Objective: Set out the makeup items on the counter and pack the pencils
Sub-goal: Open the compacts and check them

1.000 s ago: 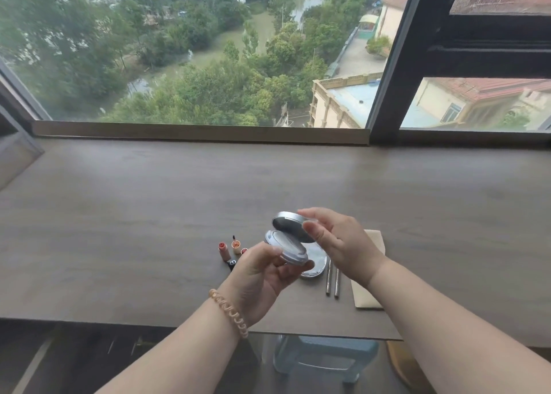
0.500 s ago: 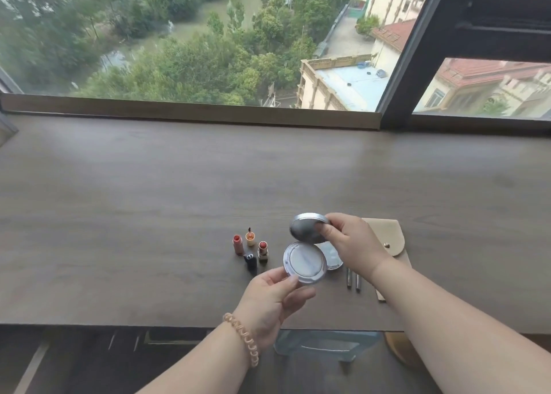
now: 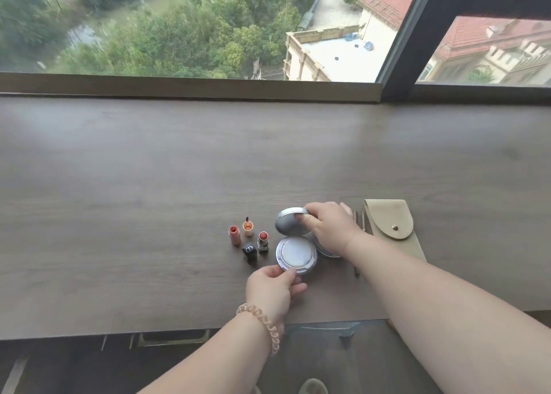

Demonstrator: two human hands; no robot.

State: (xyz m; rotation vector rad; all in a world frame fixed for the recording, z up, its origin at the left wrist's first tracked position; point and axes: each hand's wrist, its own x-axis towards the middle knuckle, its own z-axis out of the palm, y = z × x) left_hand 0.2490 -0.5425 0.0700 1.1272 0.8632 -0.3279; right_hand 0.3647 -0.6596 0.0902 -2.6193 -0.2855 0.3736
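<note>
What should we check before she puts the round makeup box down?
1. Left hand grips the compact base at its near edge: ok.
2. Right hand holds the compact lid, tilted up: ok.
3. Lipsticks stand upright just left of the base, very near it: not ok, easy to knock.
4. Another round compact lies under the right wrist, mostly hidden: cannot tell its state.
5. Pencils lie on the counter beside the beige pouch, not packed: not ok.
</note>
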